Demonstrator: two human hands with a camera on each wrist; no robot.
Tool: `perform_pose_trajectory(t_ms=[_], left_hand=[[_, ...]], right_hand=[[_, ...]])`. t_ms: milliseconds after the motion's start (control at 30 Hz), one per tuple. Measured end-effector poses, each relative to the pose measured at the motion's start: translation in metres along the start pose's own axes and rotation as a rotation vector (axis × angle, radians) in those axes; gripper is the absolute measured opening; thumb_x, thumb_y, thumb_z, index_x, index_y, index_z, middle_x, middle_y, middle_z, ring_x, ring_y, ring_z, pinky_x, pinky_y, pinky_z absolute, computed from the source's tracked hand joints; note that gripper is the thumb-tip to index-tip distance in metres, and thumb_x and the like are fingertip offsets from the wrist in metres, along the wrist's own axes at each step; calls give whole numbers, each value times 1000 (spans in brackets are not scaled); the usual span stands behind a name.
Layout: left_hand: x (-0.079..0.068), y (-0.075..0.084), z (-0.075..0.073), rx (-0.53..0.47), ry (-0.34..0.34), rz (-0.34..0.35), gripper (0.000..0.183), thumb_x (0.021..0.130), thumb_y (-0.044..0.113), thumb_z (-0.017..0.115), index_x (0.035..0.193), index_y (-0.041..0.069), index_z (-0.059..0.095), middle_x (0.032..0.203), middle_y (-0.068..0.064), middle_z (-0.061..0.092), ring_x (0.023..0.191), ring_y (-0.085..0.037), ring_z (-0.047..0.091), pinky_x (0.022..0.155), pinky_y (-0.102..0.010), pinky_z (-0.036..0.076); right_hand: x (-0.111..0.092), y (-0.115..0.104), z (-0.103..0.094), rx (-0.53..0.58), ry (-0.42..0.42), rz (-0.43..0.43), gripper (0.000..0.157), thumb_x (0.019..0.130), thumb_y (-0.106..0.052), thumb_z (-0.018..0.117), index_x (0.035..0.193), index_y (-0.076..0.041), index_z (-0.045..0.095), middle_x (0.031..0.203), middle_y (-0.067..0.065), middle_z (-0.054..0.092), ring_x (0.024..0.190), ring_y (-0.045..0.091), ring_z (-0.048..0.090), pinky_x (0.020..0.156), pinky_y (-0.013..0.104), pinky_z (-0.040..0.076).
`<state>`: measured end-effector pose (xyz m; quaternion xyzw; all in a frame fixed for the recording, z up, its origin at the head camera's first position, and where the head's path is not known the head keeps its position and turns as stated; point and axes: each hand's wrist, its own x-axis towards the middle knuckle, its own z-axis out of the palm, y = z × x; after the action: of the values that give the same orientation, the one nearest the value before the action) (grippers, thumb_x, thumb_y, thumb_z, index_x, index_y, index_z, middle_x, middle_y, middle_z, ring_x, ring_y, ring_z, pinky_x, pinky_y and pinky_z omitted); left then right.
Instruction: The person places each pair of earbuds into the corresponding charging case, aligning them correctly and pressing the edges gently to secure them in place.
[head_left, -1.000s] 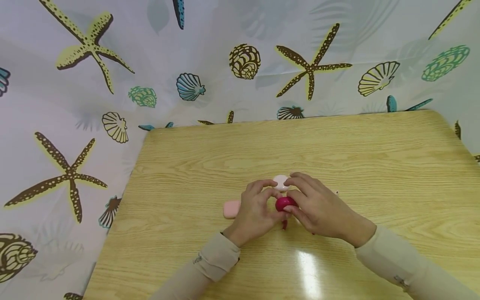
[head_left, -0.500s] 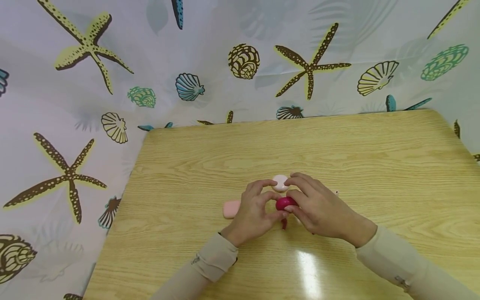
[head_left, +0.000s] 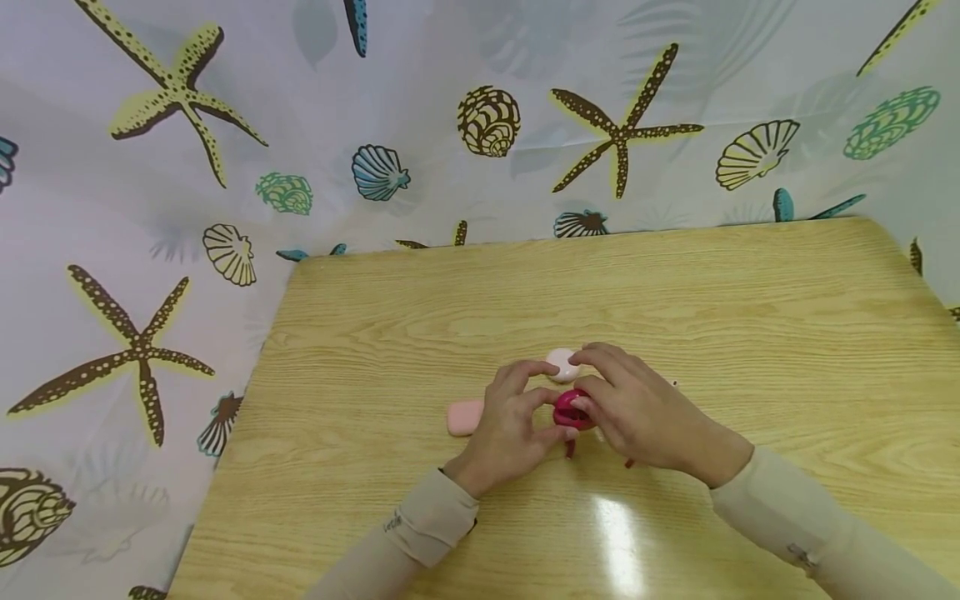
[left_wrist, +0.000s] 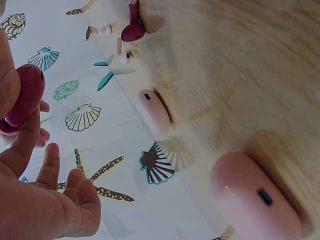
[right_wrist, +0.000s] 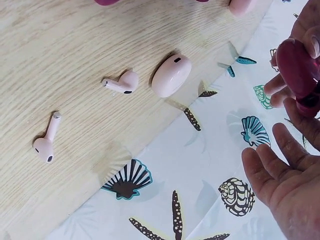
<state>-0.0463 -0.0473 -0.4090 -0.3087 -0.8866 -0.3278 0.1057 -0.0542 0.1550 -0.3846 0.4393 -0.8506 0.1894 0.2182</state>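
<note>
Both hands hold a dark pink earbud case (head_left: 564,402) over the table. My left hand (head_left: 512,421) pinches its left side between thumb and fingers. My right hand (head_left: 637,410) grips the other side, its thumb at the gap under the lid. The lid stands partly raised; the inside looks dark. In the left wrist view the case (left_wrist: 31,92) shows its rounded back. The right wrist view has the case (right_wrist: 295,67) between the fingers. Below the hands lies one dark red earbud (head_left: 570,448), with another earbud (head_left: 630,463) to its right.
A pale pink case (head_left: 562,364) lies just beyond the hands, closed. A salmon-pink case (head_left: 462,417) rests left of the left hand. Two pale pink earbuds, one nearer the case (right_wrist: 120,82), lie on the wooden table (head_left: 420,333). Patterned cloth (head_left: 420,100) hangs behind.
The dark pink case's lid has come up, baring a dark gap. My right thumb has shifted upward to that gap. The left hand stays nearly still.
</note>
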Motion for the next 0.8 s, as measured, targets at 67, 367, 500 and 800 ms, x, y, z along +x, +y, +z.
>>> perform_pose_trajectory(t_ms=[67, 367, 500, 800], left_hand=[[-1, 0, 0, -13, -5, -12, 29, 71, 29, 84, 94, 13, 75, 124, -1, 57, 120, -24, 50, 98, -42, 41], [-2, 0, 0, -68, -26, -55, 31, 71, 30, 84, 93, 11, 75, 125, -2, 57, 122, -24, 50, 102, -43, 40], [-3, 1, 0, -82, -41, -84, 29, 72, 28, 83, 93, 10, 75, 126, -2, 57, 123, -24, 49, 103, -44, 39], [-5, -6, -4, -159, -47, -215, 26, 75, 26, 81, 91, 7, 73, 127, -7, 58, 123, -26, 48, 103, -45, 37]], right_hand=[[0, 1, 1, -7, 5, -1, 46, 105, -30, 29, 90, -4, 63, 113, 19, 61, 110, 33, 58, 87, 47, 53], [0, 4, 3, -22, -3, 36, 49, 104, -30, 24, 91, -2, 63, 114, 20, 60, 108, 35, 59, 85, 49, 54], [1, 5, 4, -27, 12, 39, 50, 104, -31, 26, 91, -1, 63, 113, 21, 60, 107, 35, 59, 85, 49, 53], [-4, 6, 2, -52, 88, 136, 55, 103, -37, 29, 91, 3, 66, 111, 23, 62, 107, 39, 59, 88, 52, 51]])
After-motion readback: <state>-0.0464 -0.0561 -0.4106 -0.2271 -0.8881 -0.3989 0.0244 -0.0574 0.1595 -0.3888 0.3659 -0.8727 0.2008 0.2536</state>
